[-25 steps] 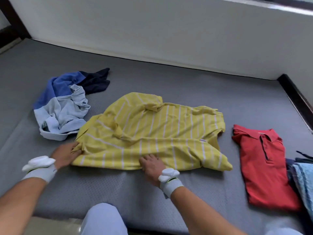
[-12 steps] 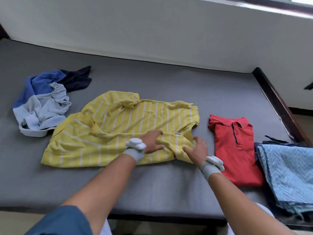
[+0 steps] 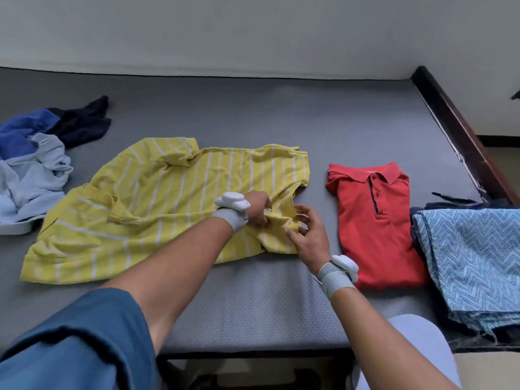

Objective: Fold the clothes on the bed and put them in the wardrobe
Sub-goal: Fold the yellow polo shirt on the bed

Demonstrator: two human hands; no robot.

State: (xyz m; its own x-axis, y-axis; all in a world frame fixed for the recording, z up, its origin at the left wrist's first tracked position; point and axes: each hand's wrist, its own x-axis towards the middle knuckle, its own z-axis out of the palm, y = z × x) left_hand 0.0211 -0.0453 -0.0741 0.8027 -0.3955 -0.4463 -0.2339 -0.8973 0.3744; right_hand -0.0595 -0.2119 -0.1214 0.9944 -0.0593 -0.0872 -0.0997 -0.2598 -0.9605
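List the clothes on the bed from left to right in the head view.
blue and grey crumpled clothes → yellow striped shirt, with the left hand and right hand working at its right end → folded red polo shirt → blue zigzag-patterned cloth

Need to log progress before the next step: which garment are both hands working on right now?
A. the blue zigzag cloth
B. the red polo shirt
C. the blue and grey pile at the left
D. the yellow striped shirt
D: the left hand and right hand both grip bunched fabric at the right end of the yellow striped shirt, while the red polo shirt lies folded and untouched beside it.
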